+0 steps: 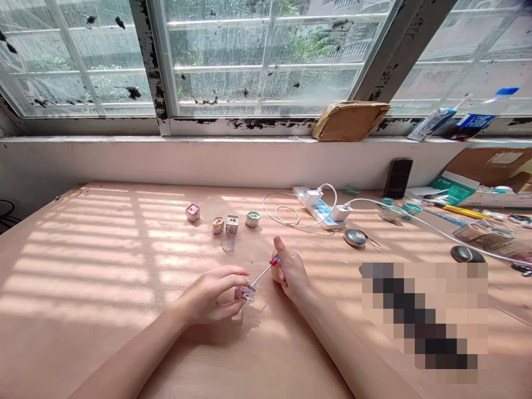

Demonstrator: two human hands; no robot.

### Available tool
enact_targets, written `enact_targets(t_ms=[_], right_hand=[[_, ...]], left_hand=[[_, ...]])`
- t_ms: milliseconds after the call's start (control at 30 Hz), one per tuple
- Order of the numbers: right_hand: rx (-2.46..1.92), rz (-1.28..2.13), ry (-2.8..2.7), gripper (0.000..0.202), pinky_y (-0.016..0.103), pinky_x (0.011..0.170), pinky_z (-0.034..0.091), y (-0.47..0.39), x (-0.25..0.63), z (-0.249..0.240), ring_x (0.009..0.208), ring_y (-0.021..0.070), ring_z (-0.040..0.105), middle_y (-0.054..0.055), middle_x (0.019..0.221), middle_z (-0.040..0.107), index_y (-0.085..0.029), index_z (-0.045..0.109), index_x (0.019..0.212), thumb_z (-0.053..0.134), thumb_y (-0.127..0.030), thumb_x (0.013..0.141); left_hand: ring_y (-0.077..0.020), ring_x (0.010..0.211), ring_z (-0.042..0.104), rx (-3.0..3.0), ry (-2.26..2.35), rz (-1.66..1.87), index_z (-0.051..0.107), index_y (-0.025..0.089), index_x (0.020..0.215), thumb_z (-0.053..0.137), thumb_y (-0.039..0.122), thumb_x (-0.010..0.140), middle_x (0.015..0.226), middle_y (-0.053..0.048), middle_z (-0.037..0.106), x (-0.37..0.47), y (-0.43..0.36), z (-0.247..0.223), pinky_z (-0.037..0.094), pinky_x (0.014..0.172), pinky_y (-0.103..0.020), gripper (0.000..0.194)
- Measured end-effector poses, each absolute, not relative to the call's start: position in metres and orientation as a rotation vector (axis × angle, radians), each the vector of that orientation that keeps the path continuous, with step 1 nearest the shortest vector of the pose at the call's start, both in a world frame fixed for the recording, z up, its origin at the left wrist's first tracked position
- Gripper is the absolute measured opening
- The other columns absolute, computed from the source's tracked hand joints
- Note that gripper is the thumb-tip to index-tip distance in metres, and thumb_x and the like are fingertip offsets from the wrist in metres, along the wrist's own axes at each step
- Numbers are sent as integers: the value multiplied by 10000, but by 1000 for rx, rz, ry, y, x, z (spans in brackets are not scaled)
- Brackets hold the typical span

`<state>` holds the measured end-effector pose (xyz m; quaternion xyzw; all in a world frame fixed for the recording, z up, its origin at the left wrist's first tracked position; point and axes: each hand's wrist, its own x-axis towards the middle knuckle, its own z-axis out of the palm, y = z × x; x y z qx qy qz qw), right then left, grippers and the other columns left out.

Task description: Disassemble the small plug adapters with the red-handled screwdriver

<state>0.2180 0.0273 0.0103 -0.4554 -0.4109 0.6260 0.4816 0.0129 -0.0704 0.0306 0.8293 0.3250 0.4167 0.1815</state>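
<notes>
Between the thumb and fingers of my left hand [216, 293] is a small pink pencil sharpener [246, 293], its metal blade side showing. My right hand [291, 274] is closed around the red and blue handle of a screwdriver [262, 274]. The screwdriver's thin shaft slants down to the left, and its tip is at the sharpener's blade; whether it sits in the screw is too small to tell. Beyond my hands stand a pink-topped sharpener [193, 212], two with brownish tops [225, 224] and a green-topped one [252, 219]. A clear cup [228, 241] is just in front of them.
A white power strip [322, 210] with plugs and cables lies at the back. To the right are a round grey object [355, 238], a phone [398, 178], a black mouse [467, 254] and several containers. A blurred patch covers the right front.
</notes>
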Motion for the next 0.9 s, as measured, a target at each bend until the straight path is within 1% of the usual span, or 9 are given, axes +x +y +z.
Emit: enact_targets(t_ms=[200, 300, 433, 600, 733, 833, 900], right_hand=[[-1126, 1523, -992, 712, 228, 312, 100, 28, 218, 9, 238, 49, 213, -64, 254, 298, -232, 383, 455, 728, -827, 644], [-1116, 1526, -992, 707, 228, 307, 110, 29, 219, 9, 241, 53, 212, -59, 250, 304, -239, 367, 456, 723, -811, 669], [-1123, 1516, -972, 689, 218, 306, 108, 31, 221, 9, 244, 52, 217, -62, 259, 309, -231, 398, 469, 728, -799, 678], [-1104, 1470, -974, 680, 225, 297, 121, 33, 226, 15, 256, 52, 220, -62, 278, 303, -225, 421, 467, 729, -789, 691], [-1058, 1431, -954, 696, 237, 312, 153, 33, 233, 22, 293, 60, 251, -58, 309, 301, -232, 368, 449, 729, -758, 725], [-1011, 1437, -918, 673, 249, 328, 148, 35, 237, 26, 308, 65, 248, -65, 320, 293, -230, 384, 463, 730, -733, 748], [-988, 1432, -892, 650, 258, 337, 144, 35, 238, 27, 311, 64, 233, -66, 326, 305, -229, 414, 478, 729, -723, 759]], left_hand=[[-209, 1064, 707, 2349, 923, 1179, 644, 181, 1171, 645, 168, 905, 1172, -141, 703, 13, -70, 31, 578, 919, -292, 266], [-198, 1001, 719, 2353, 932, 1172, 648, 177, 1164, 638, 180, 915, 1153, -144, 707, 13, -70, 32, 587, 895, -291, 249], [-186, 930, 726, 2366, 933, 1167, 651, 173, 1149, 623, 175, 921, 1136, -149, 708, 13, -70, 34, 594, 863, -288, 229], [-202, 1000, 712, 2371, 966, 1169, 652, 186, 1145, 615, 151, 906, 1156, -145, 694, 10, -69, 32, 587, 876, -294, 245], [-191, 965, 717, 2315, 1026, 1207, 658, 192, 1135, 616, 146, 898, 1174, -134, 689, 8, -67, 26, 585, 880, -302, 245], [-220, 1064, 702, 2213, 1112, 1256, 666, 198, 1086, 623, 157, 900, 1025, -97, 726, 7, -66, 24, 580, 912, -320, 195], [-231, 1096, 692, 2097, 1173, 1291, 671, 197, 1028, 630, 178, 904, 955, -86, 732, 6, -65, 24, 591, 879, -310, 132]])
